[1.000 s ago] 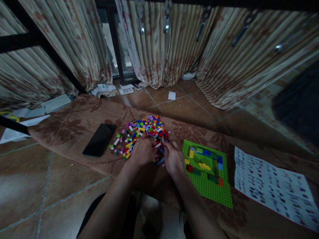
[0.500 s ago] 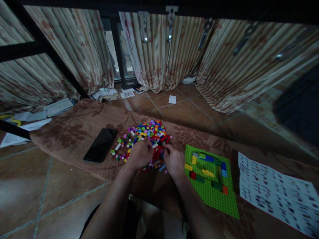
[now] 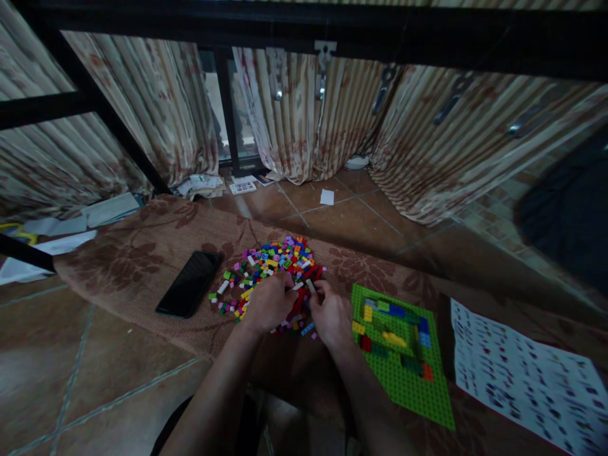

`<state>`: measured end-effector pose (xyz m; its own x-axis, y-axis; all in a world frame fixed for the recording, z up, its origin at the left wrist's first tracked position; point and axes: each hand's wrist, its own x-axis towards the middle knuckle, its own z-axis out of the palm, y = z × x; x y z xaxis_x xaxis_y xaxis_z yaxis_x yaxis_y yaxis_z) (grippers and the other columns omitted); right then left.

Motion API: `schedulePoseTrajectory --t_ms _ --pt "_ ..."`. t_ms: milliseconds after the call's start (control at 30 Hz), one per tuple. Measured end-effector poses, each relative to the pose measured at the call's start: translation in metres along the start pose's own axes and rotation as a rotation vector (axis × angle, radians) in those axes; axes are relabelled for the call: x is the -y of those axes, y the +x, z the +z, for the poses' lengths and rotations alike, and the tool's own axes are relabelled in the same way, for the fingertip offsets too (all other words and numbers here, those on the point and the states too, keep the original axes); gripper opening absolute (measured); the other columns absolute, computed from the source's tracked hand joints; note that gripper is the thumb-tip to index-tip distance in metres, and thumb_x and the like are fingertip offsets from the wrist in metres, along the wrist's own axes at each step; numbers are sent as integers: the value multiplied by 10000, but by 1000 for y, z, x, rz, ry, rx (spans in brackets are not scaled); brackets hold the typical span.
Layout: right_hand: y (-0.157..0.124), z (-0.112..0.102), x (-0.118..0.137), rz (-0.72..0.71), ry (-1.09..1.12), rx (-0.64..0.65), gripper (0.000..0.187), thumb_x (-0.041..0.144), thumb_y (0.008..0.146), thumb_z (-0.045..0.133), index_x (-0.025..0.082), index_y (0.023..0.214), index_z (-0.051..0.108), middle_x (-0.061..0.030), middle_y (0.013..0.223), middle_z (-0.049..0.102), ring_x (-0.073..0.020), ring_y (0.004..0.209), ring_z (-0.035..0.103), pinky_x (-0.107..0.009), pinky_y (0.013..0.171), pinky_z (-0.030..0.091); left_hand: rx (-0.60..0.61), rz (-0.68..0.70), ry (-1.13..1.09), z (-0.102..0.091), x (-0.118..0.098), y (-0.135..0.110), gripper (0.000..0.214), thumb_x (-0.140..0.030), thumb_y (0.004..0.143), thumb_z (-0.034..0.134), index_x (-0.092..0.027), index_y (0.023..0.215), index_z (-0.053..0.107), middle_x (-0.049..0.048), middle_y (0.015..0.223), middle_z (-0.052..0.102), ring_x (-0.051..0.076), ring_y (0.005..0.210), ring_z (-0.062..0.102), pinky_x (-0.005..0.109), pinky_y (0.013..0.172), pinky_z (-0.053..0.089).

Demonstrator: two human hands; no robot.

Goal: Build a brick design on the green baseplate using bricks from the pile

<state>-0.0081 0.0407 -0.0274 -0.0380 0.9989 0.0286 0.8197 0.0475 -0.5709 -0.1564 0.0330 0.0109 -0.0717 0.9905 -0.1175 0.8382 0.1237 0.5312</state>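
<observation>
A heap of small coloured toy bricks [image 3: 273, 261] lies on the brown patterned cloth. My left hand [image 3: 270, 301] rests over the front of the heap, thumb and index finger closed at a white brick [image 3: 297, 286]; whether it grips that brick is hard to make out. Just right of it, my right hand [image 3: 332, 315] pinches a second white brick [image 3: 310, 286] by one end. Red bricks [image 3: 299, 301] show between the two hands. To the right is a green baseplate [image 3: 418, 402] with a rough outline of yellow, blue, red, green and orange bricks on it.
A black phone [image 3: 189, 285] lies left of the heap. A printed sheet [image 3: 527, 373] with rows of small pictures is at the right. Papers [image 3: 202, 185] lie on the tiled floor [image 3: 118, 354] beyond the cloth, below striped curtains [image 3: 304, 126].
The view has tipped up a little, so everything sits lower. A white brick now shows in my right fingers, where a red piece was before. Both hands stay over the heap.
</observation>
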Motion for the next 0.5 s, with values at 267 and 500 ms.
schedulePoseTrajectory --t_ms 267,500 --pt "-4 -11 -8 -18 300 -15 268 220 832 530 184 1064 660 -53 867 741 -190 791 683 -295 744 484 5 -23 2 2 -6 -3 232 -219 829 555 -190 1028 671 74 1027 730 213 976 661 300 868 463" --pt "-9 -3 -9 -8 810 34 264 336 795 589 182 998 658 -45 868 722 -178 764 673 -309 725 539 22 72 -239 2 -24 -6 314 -195 883 476 -178 1140 656 84 1120 712 207 1041 655 312 932 470"
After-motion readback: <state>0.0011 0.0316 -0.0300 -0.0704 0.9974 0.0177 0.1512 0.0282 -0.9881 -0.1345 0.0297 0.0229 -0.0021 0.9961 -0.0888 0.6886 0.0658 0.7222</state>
